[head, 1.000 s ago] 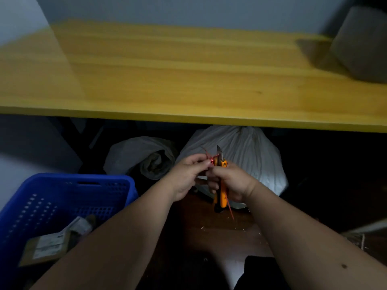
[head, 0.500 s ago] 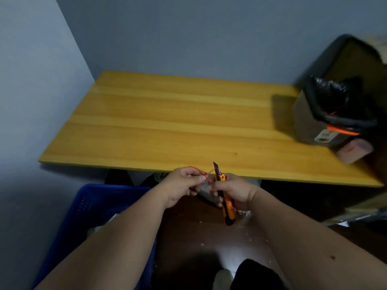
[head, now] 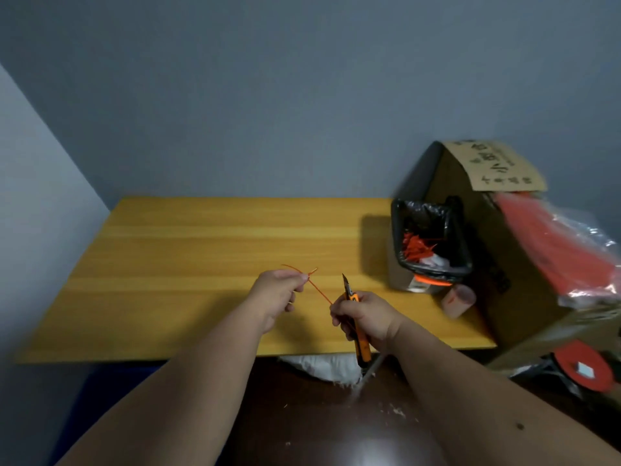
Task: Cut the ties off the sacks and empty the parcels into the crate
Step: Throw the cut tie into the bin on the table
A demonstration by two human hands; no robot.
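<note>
Bottom of frame: dark brown floor (head: pixel 322 428), scattered pale scraps on it. Both forearms rise from the lower corners toward centre.

Just under the desk's near edge, a bit of white sack (head: pixel 319 366) shows; the rest is hidden beneath the desk (head: pixel 201 250). A blue shape at lower left below the desk edge is too dark to make out.

Right hand (head: pixel 364 316), centre frame, fingers curled round an orange utility knife (head: pixel 359 334), blade pointing up and away. Left hand (head: pixel 275 295) just left of it, fingertips pinching a thin red tie (head: pixel 317 290); the tie runs slanting between the two hands, its far end curling loose above the left hand. Both hands hover over the desk's near half.

Desk surface open across left and middle. At right, a small bin (head: pixel 428 253) with black liner, red cut scraps inside. Behind it a tilted cardboard box (head: pixel 477 230), cut off by the right edge, red plastic-wrapped bundle (head: pixel 554 240) spilling from it.

Grey wall beyond.
</note>
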